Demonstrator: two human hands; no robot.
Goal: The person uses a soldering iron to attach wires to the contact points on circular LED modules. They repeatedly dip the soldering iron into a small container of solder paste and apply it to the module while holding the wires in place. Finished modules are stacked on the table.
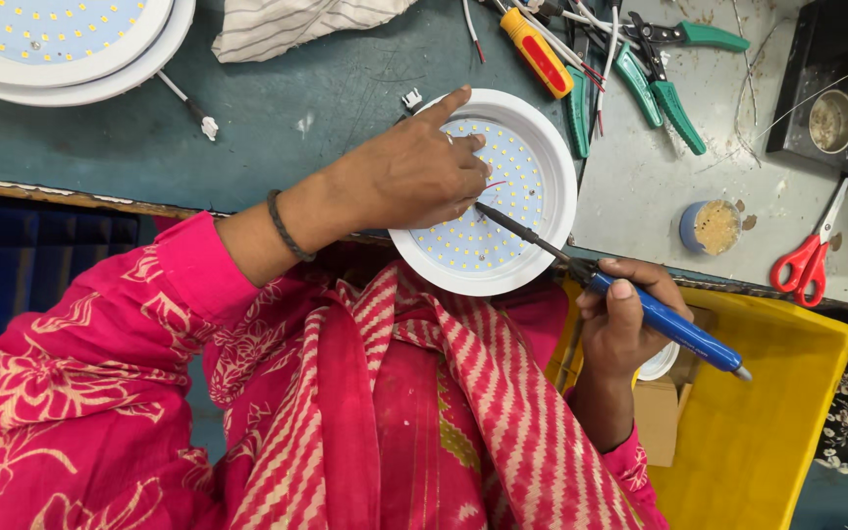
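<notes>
Soldering on the round LED downlight panel [517,211], which sits at the near edge of the workbench [326,108], partly overhanging it toward the lap; left hand [414,177] lies across the panel, fingers curled down on the LED board pinning a thin red wire [494,184], index finger stretched to the far rim; right hand [625,319] is closed round the blue soldering iron [660,319] in a pen grip, tip resting on the board just beside the left fingertips.

Risks as I judge them: hot tip that near to the fingers, one slip means a burn; panel hanging off the edge could tip if the left hand lifts; too long on the joint could lift the pad or cook a neighbouring LED; wire could shift before the solder sets.

Around it: green-handled pliers [664,93] and a yellow-red screwdriver [537,51] at the far edge; small flux tub [711,226] and red scissors [809,257] to the right; yellow bin [777,412] below the bench edge.
</notes>
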